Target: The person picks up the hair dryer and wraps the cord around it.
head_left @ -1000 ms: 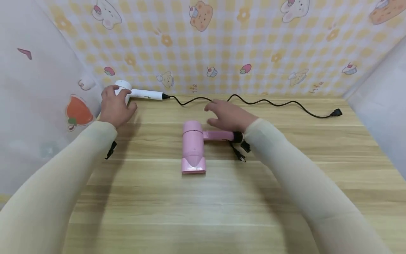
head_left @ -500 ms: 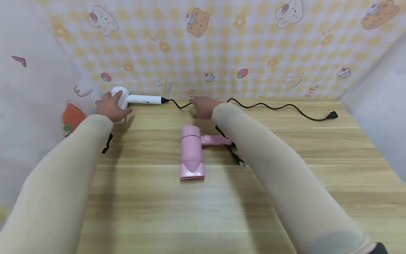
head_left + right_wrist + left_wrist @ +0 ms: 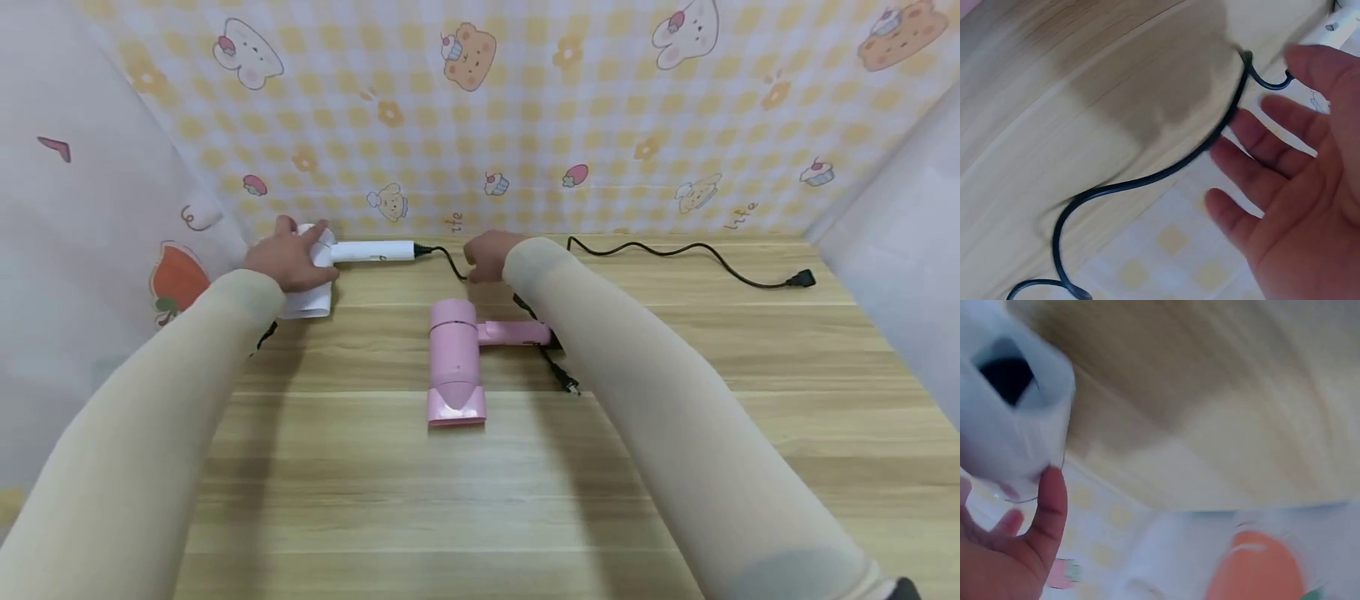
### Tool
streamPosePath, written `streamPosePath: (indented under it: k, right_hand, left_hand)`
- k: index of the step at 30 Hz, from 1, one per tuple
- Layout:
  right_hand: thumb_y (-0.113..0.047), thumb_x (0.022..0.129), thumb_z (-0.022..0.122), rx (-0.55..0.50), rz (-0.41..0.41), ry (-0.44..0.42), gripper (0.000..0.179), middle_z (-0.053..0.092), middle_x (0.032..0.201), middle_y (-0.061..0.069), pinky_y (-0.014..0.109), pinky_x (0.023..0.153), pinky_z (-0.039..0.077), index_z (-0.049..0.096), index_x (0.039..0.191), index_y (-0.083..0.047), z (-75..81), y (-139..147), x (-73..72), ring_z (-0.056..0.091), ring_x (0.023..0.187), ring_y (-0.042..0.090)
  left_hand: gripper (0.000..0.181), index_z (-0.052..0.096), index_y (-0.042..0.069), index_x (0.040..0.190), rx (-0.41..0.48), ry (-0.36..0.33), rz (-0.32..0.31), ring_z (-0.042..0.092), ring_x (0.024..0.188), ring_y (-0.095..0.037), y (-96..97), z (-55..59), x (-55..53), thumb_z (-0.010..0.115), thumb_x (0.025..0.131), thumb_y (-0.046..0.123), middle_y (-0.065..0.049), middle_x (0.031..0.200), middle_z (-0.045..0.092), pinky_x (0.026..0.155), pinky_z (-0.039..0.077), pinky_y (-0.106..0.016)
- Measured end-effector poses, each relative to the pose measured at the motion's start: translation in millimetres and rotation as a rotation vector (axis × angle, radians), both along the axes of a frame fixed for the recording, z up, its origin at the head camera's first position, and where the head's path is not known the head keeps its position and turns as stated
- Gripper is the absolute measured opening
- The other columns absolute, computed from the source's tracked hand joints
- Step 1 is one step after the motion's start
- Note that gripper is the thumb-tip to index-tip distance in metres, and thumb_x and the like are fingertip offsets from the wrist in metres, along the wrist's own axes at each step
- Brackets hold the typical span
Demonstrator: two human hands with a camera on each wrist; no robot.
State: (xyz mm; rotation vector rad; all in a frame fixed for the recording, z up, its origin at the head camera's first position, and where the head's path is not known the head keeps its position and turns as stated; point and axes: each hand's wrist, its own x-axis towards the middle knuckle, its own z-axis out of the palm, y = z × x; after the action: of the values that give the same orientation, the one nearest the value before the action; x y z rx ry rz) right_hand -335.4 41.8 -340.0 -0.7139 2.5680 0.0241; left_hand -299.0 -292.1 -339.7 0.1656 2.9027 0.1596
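A white hair dryer [image 3: 351,252] is at the far left of a wood-grain counter [image 3: 450,500], its handle pointing right and its nozzle facing the person. The left hand [image 3: 288,260] grips its barrel, thumb on the near side. The right hand [image 3: 1294,181] is partly spread, thumb apart, with its fingertips against the dryer's black cord [image 3: 1147,180], which runs on rightward to a connector [image 3: 802,278]. Nearer the person lies a pink hair dryer [image 3: 454,354], handle also pointing right. Behind stands a yellow-checked wall [image 3: 525,108] with cartoon bears and cupcakes.
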Motion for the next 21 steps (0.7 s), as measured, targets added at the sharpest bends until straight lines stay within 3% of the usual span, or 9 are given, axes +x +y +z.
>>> streamPosePath:
  k: [4, 7, 11, 14, 17, 21]
  right_hand:
    - [-0.034, 0.098, 0.062, 0.030, -0.007, -0.020, 0.033, 0.063, 0.120, 0.003, 0.037, 0.090, 0.047, 0.063, 0.123, -0.013, -5.3, 10.5, -1.7, 0.059, 0.104, 0.019]
    - [-0.025, 0.097, 0.064, 0.016, -0.007, -0.033, 0.027, 0.066, 0.119, 0.004, 0.037, 0.089, 0.049, 0.069, 0.120, -0.012, -6.4, 20.2, -0.8, 0.060, 0.101, 0.019]
    - [-0.015, 0.098, 0.059, -0.016, 0.038, 0.016, 0.020, 0.071, 0.107, 0.005, 0.034, 0.081, 0.050, 0.076, 0.108, -0.010, -4.0, 34.8, 4.3, 0.060, 0.087, 0.019]
    - [-0.011, 0.098, 0.055, -0.021, 0.052, 0.053, 0.022, 0.071, 0.093, 0.006, 0.031, 0.072, 0.046, 0.077, 0.097, -0.007, 1.3, 44.2, 12.1, 0.053, 0.075, 0.018]
    - [-0.007, 0.096, 0.053, -0.033, 0.015, 0.056, 0.024, 0.066, 0.084, 0.005, 0.030, 0.066, 0.039, 0.073, 0.083, -0.006, 3.6, 52.4, 20.2, 0.046, 0.068, 0.017]
    - [-0.003, 0.092, 0.049, -0.049, -0.023, 0.076, 0.032, 0.046, 0.064, 0.000, 0.030, 0.060, 0.030, 0.052, 0.061, -0.012, -7.0, 64.9, 22.1, 0.033, 0.060, 0.016]
  left_hand:
    - [0.090, 0.021, 0.012, 0.158, -0.070, -0.051, -0.053, 0.055, 0.086, -0.048, 14.8, 4.6, 0.8, 0.053, 0.089, 0.059, -0.040, 0.136, 0.022, 0.068, 0.049, -0.057]
    - [0.081, 0.033, 0.008, 0.150, -0.080, -0.031, -0.066, 0.055, 0.081, -0.045, 28.0, 9.4, 2.1, 0.054, 0.089, 0.058, -0.038, 0.125, 0.029, 0.066, 0.049, -0.055]
    - [0.072, 0.037, 0.005, 0.141, -0.089, -0.001, -0.057, 0.055, 0.076, -0.042, 40.6, 12.4, 5.8, 0.057, 0.091, 0.053, -0.036, 0.119, 0.033, 0.062, 0.049, -0.052]
    - [0.073, 0.035, 0.008, 0.147, -0.073, -0.002, -0.034, 0.050, 0.091, -0.051, 42.9, 8.7, 8.0, 0.056, 0.092, 0.051, -0.038, 0.126, 0.027, 0.067, 0.049, -0.057]
    - [0.071, 0.035, 0.011, 0.151, -0.006, -0.010, -0.033, 0.037, 0.112, -0.062, 36.9, -1.7, 4.5, 0.053, 0.093, 0.049, -0.041, 0.141, 0.013, 0.080, 0.044, -0.066]
    - [0.067, 0.037, 0.011, 0.151, 0.115, -0.092, -0.028, 0.032, 0.118, -0.069, 32.5, -11.3, 0.1, 0.050, 0.094, 0.044, -0.041, 0.151, -0.008, 0.088, 0.039, -0.069]
